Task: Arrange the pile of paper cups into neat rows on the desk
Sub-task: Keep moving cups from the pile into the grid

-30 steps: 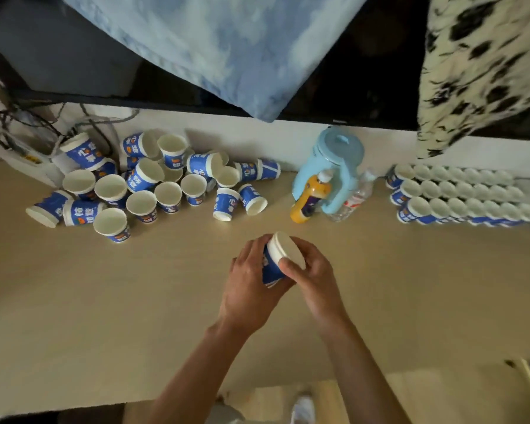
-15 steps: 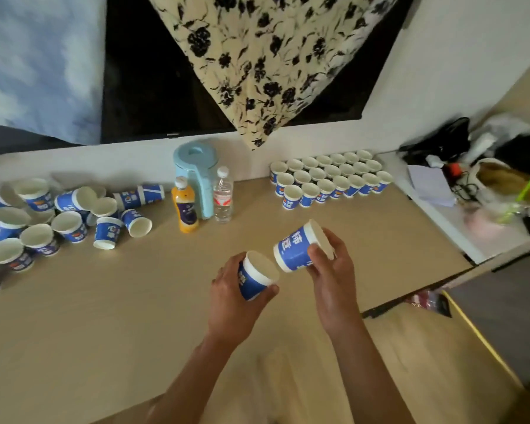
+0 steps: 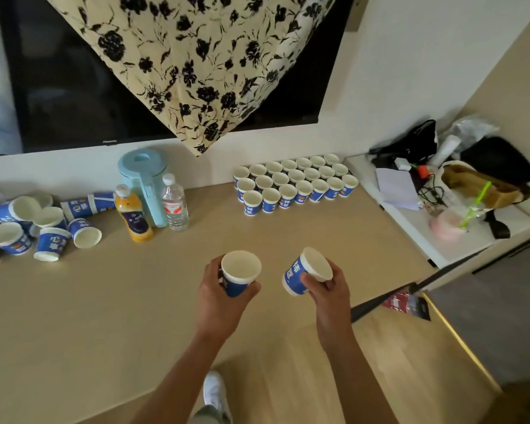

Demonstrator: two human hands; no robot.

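Note:
My left hand (image 3: 224,296) grips a blue-and-white paper cup (image 3: 239,273), upright with its mouth up, above the middle of the beige desk (image 3: 104,307). My right hand (image 3: 328,289) holds a second paper cup (image 3: 306,273), tilted with its mouth toward the upper right. Three neat rows of cups (image 3: 294,183) stand at the back right of the desk, well beyond both hands. A loose pile of cups (image 3: 40,224), some tipped over, lies at the far left and runs out of view.
A light blue jug (image 3: 143,182), an orange juice bottle (image 3: 132,215) and a water bottle (image 3: 174,205) stand between pile and rows. A cluttered white side table (image 3: 441,228) adjoins the desk's right end. A floral cloth (image 3: 196,65) hangs over a dark screen.
The view has swung right, from the pile toward the rows. The stacked cups were pulled apart into one per hand, and the hands have since moved farther apart.

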